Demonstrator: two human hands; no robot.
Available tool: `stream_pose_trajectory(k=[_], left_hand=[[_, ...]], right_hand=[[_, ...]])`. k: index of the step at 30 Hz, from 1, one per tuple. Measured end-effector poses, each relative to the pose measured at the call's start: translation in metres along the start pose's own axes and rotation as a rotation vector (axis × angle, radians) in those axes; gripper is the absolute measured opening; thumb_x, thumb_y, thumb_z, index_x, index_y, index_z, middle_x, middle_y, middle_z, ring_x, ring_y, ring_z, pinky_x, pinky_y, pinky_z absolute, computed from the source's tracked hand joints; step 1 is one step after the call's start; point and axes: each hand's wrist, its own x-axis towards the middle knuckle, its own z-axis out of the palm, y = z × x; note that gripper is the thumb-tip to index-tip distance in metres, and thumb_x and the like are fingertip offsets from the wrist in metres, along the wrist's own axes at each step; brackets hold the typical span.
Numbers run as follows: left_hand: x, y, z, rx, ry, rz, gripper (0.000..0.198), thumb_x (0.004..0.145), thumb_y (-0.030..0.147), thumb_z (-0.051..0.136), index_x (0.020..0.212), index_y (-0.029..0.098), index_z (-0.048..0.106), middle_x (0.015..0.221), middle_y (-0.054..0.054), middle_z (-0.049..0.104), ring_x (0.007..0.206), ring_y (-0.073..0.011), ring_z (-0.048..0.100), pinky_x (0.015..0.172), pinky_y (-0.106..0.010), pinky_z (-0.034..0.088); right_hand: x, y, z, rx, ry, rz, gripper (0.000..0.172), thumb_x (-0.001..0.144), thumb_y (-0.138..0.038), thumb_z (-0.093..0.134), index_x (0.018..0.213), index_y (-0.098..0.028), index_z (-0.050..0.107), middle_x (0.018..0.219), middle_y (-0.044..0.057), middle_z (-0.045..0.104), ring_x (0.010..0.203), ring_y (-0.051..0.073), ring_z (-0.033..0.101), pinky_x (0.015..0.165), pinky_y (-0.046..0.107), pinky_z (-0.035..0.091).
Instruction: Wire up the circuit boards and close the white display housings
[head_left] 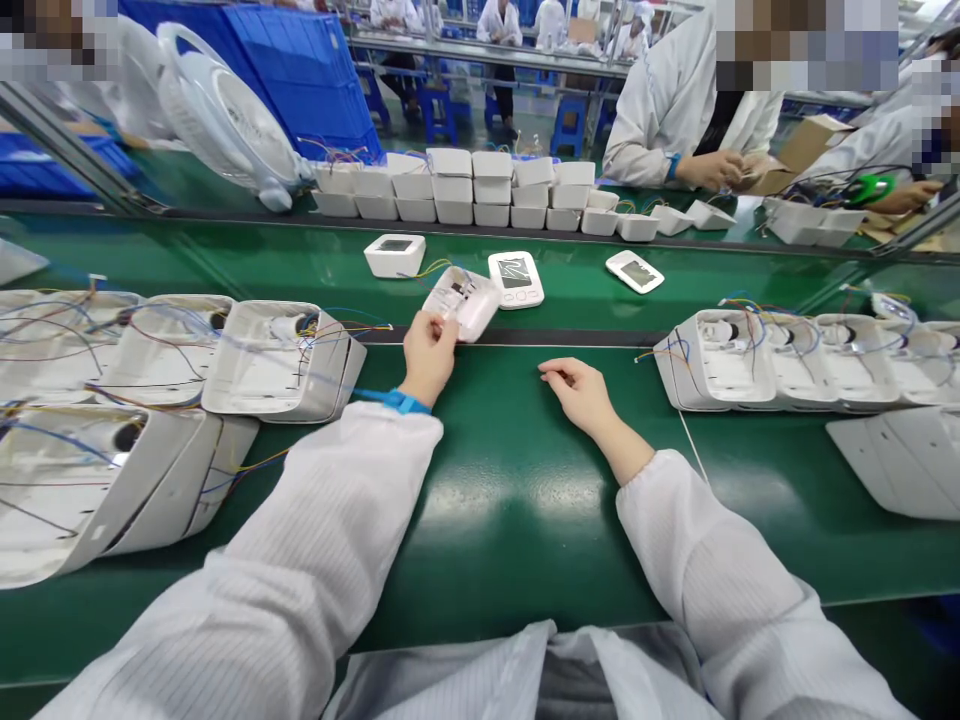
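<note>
My left hand point(429, 358) pinches the near edge of a white plastic housing point(463, 302), tilted so its inner side with small dark parts shows. Yellow and blue wires run from its far side. Over the green work surface point(525, 500), my right hand point(581, 392) hangs with loosely bent fingers and nothing visible in them. Just beyond the held housing lies a white device with a grey screen point(516, 280). A similar white boxy unit point(395, 257) stands behind to the left, and a small white screen piece point(635, 271) lies to the right.
Open white housings with wires and cylindrical parts line the left point(274, 360) and right point(720, 360). Stacked white cases point(491, 190) fill the back ledge. A white fan point(232, 115) and blue crates point(300, 75) stand back left; a co-worker's hands point(716, 170) are across the line.
</note>
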Motion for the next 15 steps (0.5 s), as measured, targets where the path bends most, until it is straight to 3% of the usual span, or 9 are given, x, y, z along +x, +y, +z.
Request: stream_pose_trajectory(k=[4,7,10,12,15], left_hand=[[-0.064,0.004,-0.024,-0.065,-0.141,0.075,0.009,0.076,0.019,0.057,0.083,0.02,0.051,0.062,0.007,0.046,0.054,-0.0095,0.044,0.055,-0.024,0.037],[-0.103,0.017,-0.036,-0.078,-0.318,0.181,0.012,0.075,0.017,0.056,0.087,0.02,0.056,0.067,0.005,0.052,0.058,-0.0107,0.049,0.058,-0.025,0.041],[-0.123,0.031,-0.037,-0.096,-0.438,0.305,0.029,0.081,0.019,0.053,0.11,0.02,0.056,0.082,0.001,0.06,0.074,-0.0139,0.06,0.084,-0.035,0.052],[-0.126,0.038,-0.036,-0.117,-0.535,0.366,0.037,0.083,0.022,0.057,0.12,0.019,0.054,0.096,-0.002,0.067,0.089,-0.017,0.065,0.11,-0.05,0.04],[-0.123,0.041,-0.034,-0.065,-0.73,0.433,0.031,0.084,0.029,0.063,0.113,0.02,0.06,0.117,-0.007,0.069,0.12,-0.0259,0.06,0.121,-0.063,0.016]], right_hand=[[0.01,0.006,-0.005,-0.093,0.077,-0.032,0.023,0.086,-0.029,0.054,0.094,-0.023,0.075,0.104,0.006,0.073,0.095,0.02,0.069,0.08,0.034,0.058],[0.035,0.017,-0.012,-0.205,0.16,-0.034,0.024,0.087,-0.028,0.054,0.097,-0.02,0.075,0.112,0.011,0.069,0.105,0.024,0.065,0.09,0.041,0.055],[0.069,0.029,-0.018,-0.337,0.232,-0.024,0.025,0.086,-0.025,0.055,0.097,-0.014,0.075,0.122,0.018,0.063,0.119,0.03,0.055,0.109,0.05,0.041],[0.092,0.036,-0.022,-0.477,0.21,-0.035,0.027,0.088,-0.027,0.056,0.098,-0.012,0.075,0.132,0.02,0.057,0.131,0.033,0.045,0.114,0.051,0.033],[0.123,0.046,-0.032,-0.716,0.127,0.001,0.035,0.091,-0.035,0.055,0.105,-0.01,0.075,0.147,0.02,0.045,0.142,0.036,0.03,0.115,0.053,0.029]])
